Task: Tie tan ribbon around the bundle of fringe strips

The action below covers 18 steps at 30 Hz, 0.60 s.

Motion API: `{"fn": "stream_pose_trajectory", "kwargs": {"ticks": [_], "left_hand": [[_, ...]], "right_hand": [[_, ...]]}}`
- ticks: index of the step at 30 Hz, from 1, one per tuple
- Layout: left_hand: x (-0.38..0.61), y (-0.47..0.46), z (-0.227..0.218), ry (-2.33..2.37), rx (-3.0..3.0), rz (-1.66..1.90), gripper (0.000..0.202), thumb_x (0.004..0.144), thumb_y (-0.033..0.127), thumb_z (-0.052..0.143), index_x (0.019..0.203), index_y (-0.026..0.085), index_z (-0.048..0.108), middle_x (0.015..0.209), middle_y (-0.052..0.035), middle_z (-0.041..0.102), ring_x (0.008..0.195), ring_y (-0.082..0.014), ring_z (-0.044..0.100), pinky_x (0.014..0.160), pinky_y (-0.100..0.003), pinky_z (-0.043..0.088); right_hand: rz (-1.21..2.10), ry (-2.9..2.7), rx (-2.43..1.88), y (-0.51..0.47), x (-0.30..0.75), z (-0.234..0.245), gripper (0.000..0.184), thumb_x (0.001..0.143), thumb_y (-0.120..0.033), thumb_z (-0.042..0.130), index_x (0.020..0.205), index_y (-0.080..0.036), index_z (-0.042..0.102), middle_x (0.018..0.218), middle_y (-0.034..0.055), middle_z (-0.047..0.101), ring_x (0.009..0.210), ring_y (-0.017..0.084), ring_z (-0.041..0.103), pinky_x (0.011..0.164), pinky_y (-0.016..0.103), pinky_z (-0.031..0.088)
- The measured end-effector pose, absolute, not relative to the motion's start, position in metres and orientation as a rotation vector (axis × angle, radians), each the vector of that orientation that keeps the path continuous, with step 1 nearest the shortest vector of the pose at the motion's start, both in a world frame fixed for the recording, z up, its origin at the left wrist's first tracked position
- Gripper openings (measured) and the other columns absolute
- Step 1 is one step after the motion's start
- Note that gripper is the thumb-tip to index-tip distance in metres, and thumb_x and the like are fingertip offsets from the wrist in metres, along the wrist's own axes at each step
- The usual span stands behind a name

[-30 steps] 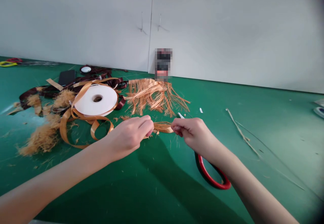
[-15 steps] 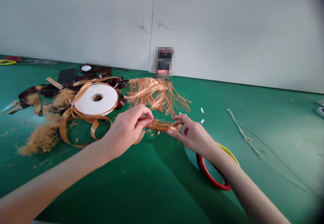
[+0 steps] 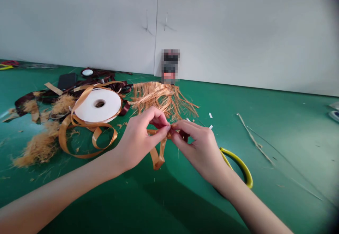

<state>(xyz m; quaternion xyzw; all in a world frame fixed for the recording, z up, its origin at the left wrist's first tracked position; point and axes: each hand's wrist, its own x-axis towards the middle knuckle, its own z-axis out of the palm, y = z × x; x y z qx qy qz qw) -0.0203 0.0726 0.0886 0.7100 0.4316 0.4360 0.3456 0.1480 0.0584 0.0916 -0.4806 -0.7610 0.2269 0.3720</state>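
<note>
My left hand point(image 3: 140, 138) and my right hand point(image 3: 197, 145) meet fingertip to fingertip above the green table point(image 3: 169, 198). Both pinch the same short piece of golden-brown ribbon point(image 3: 159, 153); its frayed end sits between the fingers and a loop hangs down below the left hand. Just behind the hands lies a pile of shredded ribbon strands point(image 3: 161, 98). A white ribbon spool point(image 3: 97, 106) with loose golden ribbon coiled round it lies to the left.
A yellow scissor handle point(image 3: 239, 165) shows beside my right wrist. Frayed fluff point(image 3: 37, 145), dark red ribbon point(image 3: 31, 98), a black phone point(image 3: 65, 80) and a small round white object point(image 3: 87, 72) clutter the left. A thin stalk point(image 3: 251, 138) lies at the right. A white wall stands behind.
The hands came together and lifted the ribbon piece off the table; a loop now hangs below. The right hand shifted, so the yellow handle shows instead of the red one.
</note>
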Motion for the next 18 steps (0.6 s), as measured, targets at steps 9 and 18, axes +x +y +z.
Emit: {"fn": "stream_pose_trajectory", "kwargs": {"ticks": [9, 18], "left_hand": [[-0.0134, 0.0672, 0.0879, 0.987, 1.273, 1.191, 0.032, 0.085, 0.018, 0.065, 0.071, 0.021, 0.036, 0.079, 0.0055, 0.062, 0.079, -0.0069, 0.061, 0.072, -0.017, 0.050], [-0.0162, 0.0723, 0.0904, 0.996, 1.495, 1.152, 0.010, 0.085, 0.024, 0.068, 0.088, 0.021, 0.058, 0.087, 0.0023, 0.065, 0.085, -0.0103, 0.064, 0.078, -0.021, 0.053]], "right_hand": [[1.129, -1.352, -1.196, 0.0520, 0.1449, 0.0941, 0.020, 0.081, -0.021, 0.060, 0.062, -0.019, 0.067, 0.052, -0.0050, 0.056, 0.053, 0.008, 0.050, 0.053, 0.020, 0.040], [0.896, -1.561, -1.398, 0.0572, 0.1446, 0.0956, 0.018, 0.080, -0.027, 0.057, 0.070, -0.016, 0.066, 0.058, -0.0018, 0.059, 0.053, 0.010, 0.050, 0.050, 0.022, 0.038]]}}
